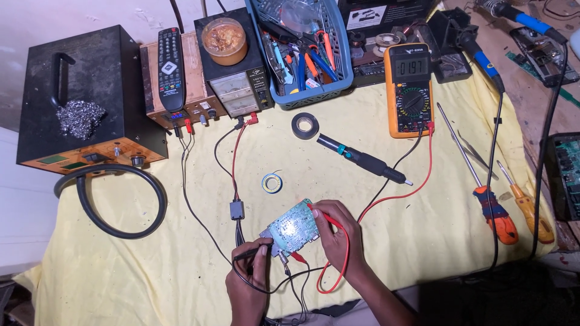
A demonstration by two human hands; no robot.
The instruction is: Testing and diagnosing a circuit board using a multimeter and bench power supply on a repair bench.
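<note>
Yellow cloth (pixel 386 199) covering the bench; orange multimeter (pixel 409 90) at rear right. Green circuit board (pixel 294 226) near the front edge, between both hands. Right hand (pixel 337 236) pinches the red probe (pixel 323 216) on the board; left hand (pixel 249 279) grips the black probe (pixel 252 252), tip apparently touching the board's edge.

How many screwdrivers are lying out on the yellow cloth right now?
2, both at the right side of the cloth: a blue-and-orange-handled screwdriver and an orange-handled screwdriver beside it, nearer the edge. More may be hidden among the tools in the blue basket.
</note>
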